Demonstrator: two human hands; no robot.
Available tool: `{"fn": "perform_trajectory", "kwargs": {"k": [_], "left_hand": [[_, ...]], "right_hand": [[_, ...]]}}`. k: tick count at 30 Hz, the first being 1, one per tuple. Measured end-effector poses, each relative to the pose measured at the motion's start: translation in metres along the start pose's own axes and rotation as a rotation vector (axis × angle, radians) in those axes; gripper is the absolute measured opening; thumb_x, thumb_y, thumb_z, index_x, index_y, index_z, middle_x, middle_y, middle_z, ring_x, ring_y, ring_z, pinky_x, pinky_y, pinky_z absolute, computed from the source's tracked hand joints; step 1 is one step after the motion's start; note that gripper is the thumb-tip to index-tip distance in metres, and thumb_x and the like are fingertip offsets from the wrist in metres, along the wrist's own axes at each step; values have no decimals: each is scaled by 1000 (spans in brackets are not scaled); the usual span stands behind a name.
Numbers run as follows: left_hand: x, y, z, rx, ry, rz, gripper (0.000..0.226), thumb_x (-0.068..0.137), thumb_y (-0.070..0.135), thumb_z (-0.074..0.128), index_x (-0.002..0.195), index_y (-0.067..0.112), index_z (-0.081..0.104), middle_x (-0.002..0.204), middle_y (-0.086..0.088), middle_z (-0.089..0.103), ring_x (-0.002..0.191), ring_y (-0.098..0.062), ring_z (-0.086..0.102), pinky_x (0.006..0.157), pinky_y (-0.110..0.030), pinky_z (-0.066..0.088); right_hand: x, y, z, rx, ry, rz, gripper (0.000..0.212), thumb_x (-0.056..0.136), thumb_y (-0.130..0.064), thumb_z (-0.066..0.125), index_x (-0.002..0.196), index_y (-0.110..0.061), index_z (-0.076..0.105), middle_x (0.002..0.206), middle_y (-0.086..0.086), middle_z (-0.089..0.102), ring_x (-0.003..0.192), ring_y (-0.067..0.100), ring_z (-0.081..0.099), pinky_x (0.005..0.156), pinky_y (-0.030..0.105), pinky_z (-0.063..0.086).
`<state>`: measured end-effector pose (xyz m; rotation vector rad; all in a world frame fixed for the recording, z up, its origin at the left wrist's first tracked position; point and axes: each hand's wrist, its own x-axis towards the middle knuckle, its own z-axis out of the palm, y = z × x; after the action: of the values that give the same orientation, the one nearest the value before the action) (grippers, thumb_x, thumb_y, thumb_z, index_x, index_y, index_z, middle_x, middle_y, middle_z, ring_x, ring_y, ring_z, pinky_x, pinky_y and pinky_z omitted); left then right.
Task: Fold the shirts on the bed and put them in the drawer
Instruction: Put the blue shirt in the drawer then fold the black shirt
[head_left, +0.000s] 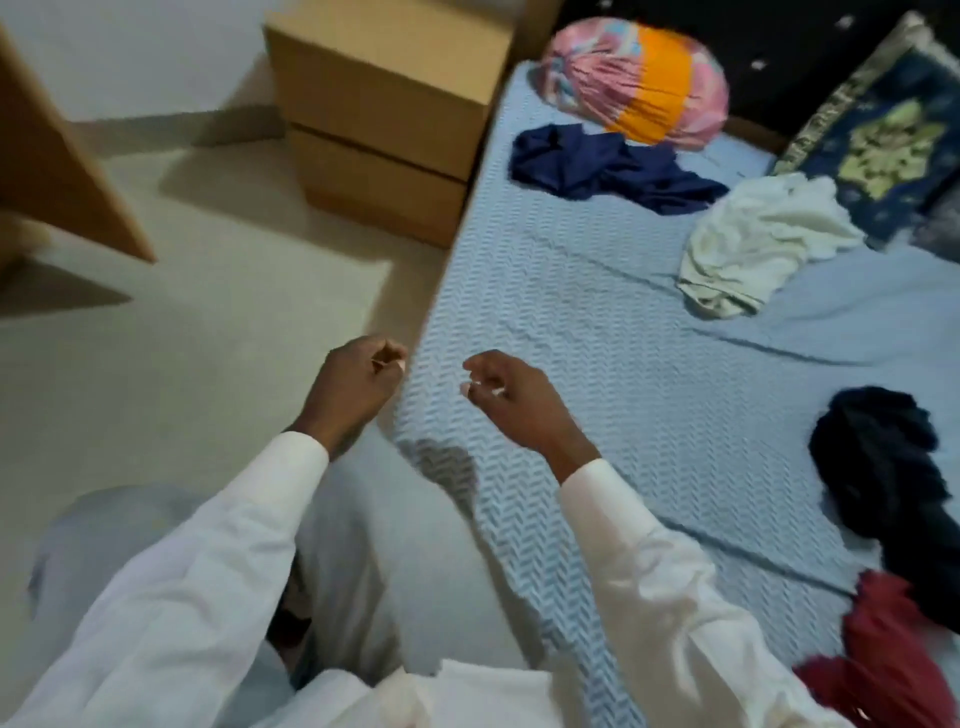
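Several crumpled shirts lie on the blue zigzag-patterned bed (597, 332): a navy shirt (608, 169) at the far end, a white shirt (758, 244) beside it, a black shirt (883, 467) at the right, and a maroon shirt (893, 654) nearest me. A brown drawer unit (384, 119) stands on the floor by the bed's far corner, its drawers closed. My left hand (358, 379) hovers at the bed's near edge with its fingers curled and nothing in it. My right hand (501, 395) is over the sheet, also curled and holding nothing. Both hands are far from the shirts.
A pink and orange cloth bundle (639, 78) sits at the head of the bed. A dark blue patterned pillow (883, 130) leans at the far right. A wooden furniture edge (62, 171) juts in at the left over pale floor (208, 322).
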<state>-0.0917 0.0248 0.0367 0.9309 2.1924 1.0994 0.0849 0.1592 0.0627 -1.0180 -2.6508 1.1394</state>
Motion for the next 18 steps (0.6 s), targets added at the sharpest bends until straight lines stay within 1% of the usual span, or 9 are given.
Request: {"fn": "perform_trajectory", "kwargs": {"k": [2, 3, 6, 8, 10, 12, 15, 17, 18], "left_hand": [[0, 27, 39, 64, -114, 69, 15, 89, 14, 66, 103, 14, 72, 102, -1, 73, 90, -16, 67, 85, -27, 50], [0, 43, 67, 100, -196, 107, 15, 89, 15, 66, 104, 14, 71, 103, -3, 72, 91, -17, 66, 86, -29, 50], [-6, 77, 144, 215, -441, 196, 20, 89, 20, 67, 109, 21, 67, 110, -2, 69, 98, -16, 65, 89, -29, 50], [-14, 99, 196, 304, -595, 277, 29, 91, 23, 66, 119, 20, 64, 121, -3, 64, 109, -18, 61, 89, -25, 44], [-26, 121, 245, 407, -697, 366, 41, 92, 28, 64, 132, 19, 57, 132, -6, 55, 118, -21, 54, 93, -27, 42], [-36, 130, 279, 521, -733, 453, 49, 95, 35, 59, 141, 22, 49, 144, -7, 45, 128, -26, 47, 101, -34, 43], [-52, 132, 309, 790, -728, 550, 55, 96, 36, 51, 148, 24, 37, 153, -11, 33, 137, -33, 36, 104, -45, 43], [-58, 129, 313, 909, -707, 563, 58, 95, 34, 50, 149, 23, 33, 154, -13, 30, 138, -35, 32, 103, -47, 44], [-59, 128, 315, 931, -702, 571, 57, 95, 33, 49, 149, 23, 32, 154, -13, 29, 138, -35, 31, 102, -47, 45]], "right_hand": [[-35, 37, -19, 55, 94, 70, 23, 92, -29, 67, 113, -21, 67, 105, -6, 71, 87, 5, 64, 79, 24, 47], [-55, 59, -30, 72, 155, 113, 22, 91, -29, 67, 113, -23, 68, 101, -9, 71, 86, 5, 65, 80, 27, 50], [-111, 115, -53, 96, 260, 242, 22, 90, -30, 66, 111, -24, 69, 94, -14, 70, 84, 2, 65, 80, 29, 54], [-146, 149, -69, 116, 286, 344, 24, 91, -30, 66, 114, -23, 68, 94, -14, 70, 83, 0, 65, 80, 29, 55], [-179, 186, -88, 138, 329, 451, 27, 91, -30, 66, 117, -22, 67, 96, -11, 70, 84, 3, 67, 81, 29, 56], [-200, 218, -104, 154, 368, 538, 30, 92, -29, 65, 121, -20, 65, 103, -6, 70, 91, 8, 67, 83, 27, 55], [-222, 269, -131, 112, 459, 639, 35, 92, -27, 68, 125, -17, 64, 123, 3, 64, 110, 18, 63, 92, 30, 50], [-228, 297, -149, 28, 520, 689, 40, 89, -25, 71, 127, -15, 60, 137, 10, 53, 126, 24, 53, 100, 30, 41], [-229, 310, -160, -19, 550, 721, 44, 89, -23, 71, 130, -13, 59, 146, 12, 43, 134, 27, 45, 104, 32, 38]]}}
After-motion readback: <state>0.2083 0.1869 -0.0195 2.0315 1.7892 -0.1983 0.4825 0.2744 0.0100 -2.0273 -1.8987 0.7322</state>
